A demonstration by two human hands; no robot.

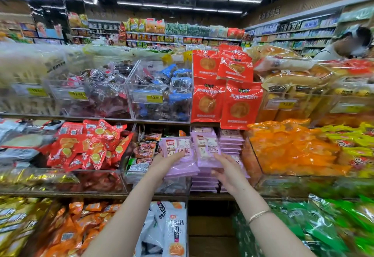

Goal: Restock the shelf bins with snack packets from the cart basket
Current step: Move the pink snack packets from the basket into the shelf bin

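Observation:
Both my arms reach to the middle shelf. My left hand (165, 160) grips the lower edge of a purple snack packet (179, 151) with white squares printed on it, held tilted over the front of a clear bin. My right hand (226, 168) has its fingers spread against a stack of the same purple packets (208, 147), thumb under the top ones. Whether it grips one I cannot tell. More purple packets (231, 139) are stacked flat behind and to the right. The cart basket is out of view.
Clear bins (159, 95) with wrapped sweets fill the top shelf, beside upright red packets (240, 105). Red packets (89, 147) lie at left, orange ones (291, 149) at right. White bags (172, 228) stand below. A person (348, 46) stands at the far right.

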